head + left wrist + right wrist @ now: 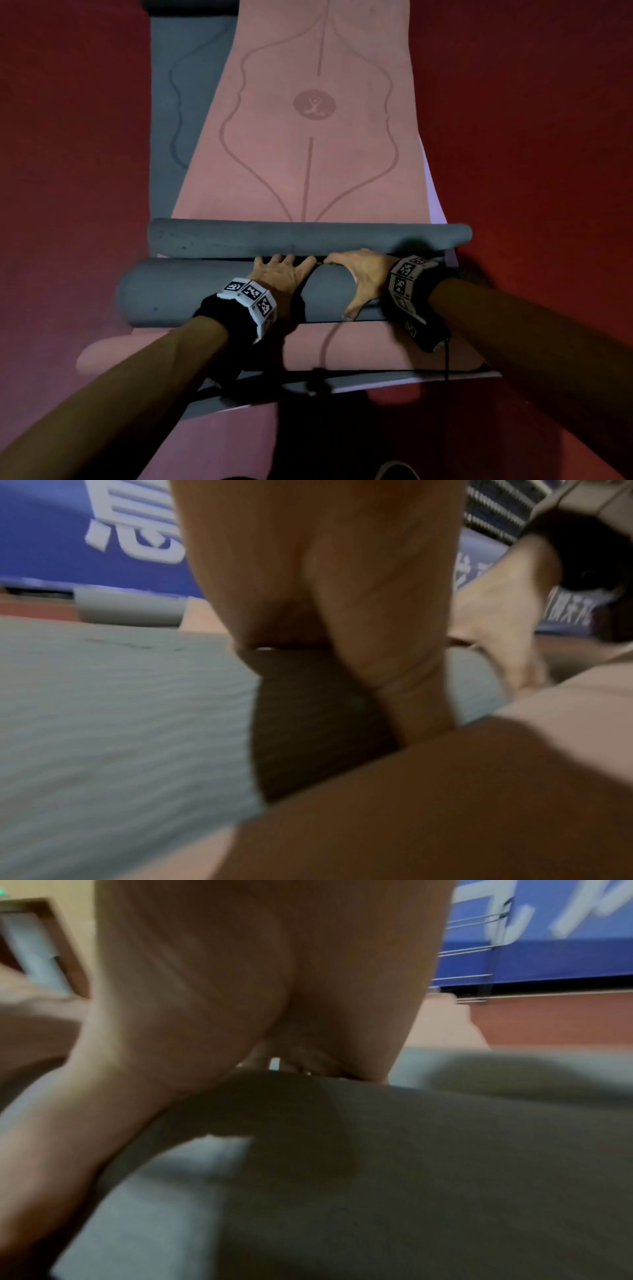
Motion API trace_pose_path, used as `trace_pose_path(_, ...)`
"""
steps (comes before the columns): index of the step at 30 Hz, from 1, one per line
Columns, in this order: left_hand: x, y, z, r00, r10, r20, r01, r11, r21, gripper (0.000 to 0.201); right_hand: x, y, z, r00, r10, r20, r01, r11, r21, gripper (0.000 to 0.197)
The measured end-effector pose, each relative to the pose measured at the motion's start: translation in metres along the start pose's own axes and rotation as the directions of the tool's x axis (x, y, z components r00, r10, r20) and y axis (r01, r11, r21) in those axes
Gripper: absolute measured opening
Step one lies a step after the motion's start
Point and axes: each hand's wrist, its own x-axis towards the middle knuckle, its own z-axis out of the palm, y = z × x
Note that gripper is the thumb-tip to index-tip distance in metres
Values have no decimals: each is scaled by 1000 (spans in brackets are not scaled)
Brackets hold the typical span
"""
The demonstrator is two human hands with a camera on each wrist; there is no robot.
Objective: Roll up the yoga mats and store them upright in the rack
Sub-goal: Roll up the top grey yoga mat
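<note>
Near grey roll [191,291]: lies crosswise on the mats at about 6 o'clock in the head view, under both hands; right end hidden behind the right wrist band.
Far grey roll [308,238]: just beyond the near one toward 12 o'clock, parallel, a dark gap between; whether touching, cannot tell.
Pink mat [308,164]: spread flat, running away to 12 o'clock, printed with curved lines and a round emblem; far end cut off by the frame.
Pink roll [376,349]: just behind the near grey roll toward 6 o'clock, largely covered by both forearms.
Grey mat [185,102]: flat, showing at 10 o'clock from under the pink mat; mostly covered.
Left hand [284,274]: palm down on the near grey roll, grip spread, fingers straight and reaching over the crest into the gap; fingertips hidden there.
Right hand [363,274]: draped over the same roll at 3 o'clock of the left hand, thumb down the near side, fingers over the far side; grip wraps the roll, fingertips out of sight.
Wrist views: blurred, mostly palm and grey foam; blue banner [103,534] with white lettering unreadable.
Wire rack [472,953]: thin metal bars at 2 o'clock in the right wrist view, partly cut off.
Floor [68,137]: red, on both sides.
</note>
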Motion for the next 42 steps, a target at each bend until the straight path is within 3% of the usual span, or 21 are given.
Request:
trace_pose_path(4, -1, -4, 2, 999, 33, -38, -34, 999, -10, 113, -2, -1, 3, 1000, 21, -10, -21, 999, -26, 108)
trace_pose_path(7, 4, -7, -4, 999, 35, -18, -35, 999, -13, 118, -2, -1, -1, 998, 51, -26, -54, 988, -147, 113)
trace_pose_path(14, 13, -17, -17, 997, 52, 54, -50, 998, -38, 122, -6, -10, 20, 991, 66, -117, -89, 976, -199, 119)
trace_pose_path(21, 2, 4, 13, 981, -12, -193, 42, 988, 149, 120, 3, -4, -6, 997, 78, -4, -79, 996, -47, 123)
trace_pose_path(25, 11, -2, 8, 982, -4, -188, 20, 996, 83, 119, 3, 0, -11, 997, 73, -7, -73, 997, -23, 126)
trace_pose_path(29, 18, -10, 1, 989, 14, -149, -7, 999, 47, 124, -5, -2, 9, 980, 33, -195, -78, 969, -233, 140)
trace_pose_path(31, 19, -10, -1, 990, 12, -141, -4, 998, 56, 128, -4, 0, 16, 973, 0, -230, -67, 956, -285, 135)
trace_pose_path(37, 15, 1, 10, 970, -5, -244, 54, 979, 197, 123, 3, 7, -13, 987, 15, -160, -18, 1000, -16, 113)
trace_pose_path(40, 21, -3, 7, 971, -13, -241, 51, 987, 153, 128, 3, 8, -13, 987, 41, -158, -47, 998, -38, 117)
trace_pose_path(42, 23, -7, 4, 975, -7, -223, 41, 988, 149, 134, -1, 7, -7, 978, 51, -201, -80, 987, -139, 125)
